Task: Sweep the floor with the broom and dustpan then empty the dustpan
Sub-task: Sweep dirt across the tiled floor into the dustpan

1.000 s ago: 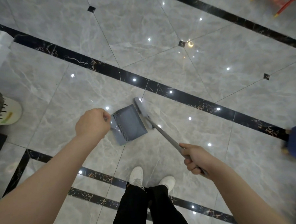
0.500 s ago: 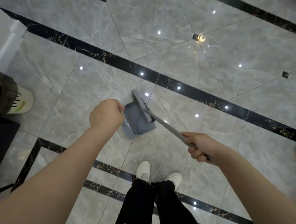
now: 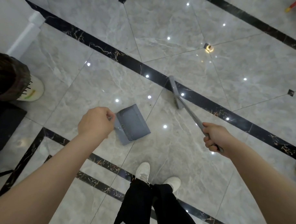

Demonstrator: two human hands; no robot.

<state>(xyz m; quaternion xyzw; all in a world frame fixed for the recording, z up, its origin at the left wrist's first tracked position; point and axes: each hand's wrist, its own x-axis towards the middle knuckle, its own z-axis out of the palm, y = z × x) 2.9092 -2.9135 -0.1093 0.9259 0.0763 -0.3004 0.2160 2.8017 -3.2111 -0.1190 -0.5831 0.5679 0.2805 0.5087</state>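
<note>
A grey dustpan (image 3: 132,124) with a comb-toothed rear edge sits low over the marble floor, its open lip facing right. My left hand (image 3: 95,122) grips its handle, which is mostly hidden by my fist. My right hand (image 3: 214,138) grips the grey broom handle (image 3: 192,116). The broom head (image 3: 175,92) lies on the floor across a black tile stripe, well apart from the dustpan, up and to the right of it. A small dark speck (image 3: 150,105) lies on the floor between broom head and dustpan.
My white shoes (image 3: 142,172) and black trousers are at the bottom centre. Another person's shoe (image 3: 34,89) and trouser leg stand at the left, above a dark box (image 3: 5,125). A white wall base (image 3: 27,32) runs along the upper left. Glossy grey tiles stretch ahead.
The broom head has swung away from the dustpan's lip, up and to the right, onto the black stripe. The dustpan has stayed in my left hand near the same spot.
</note>
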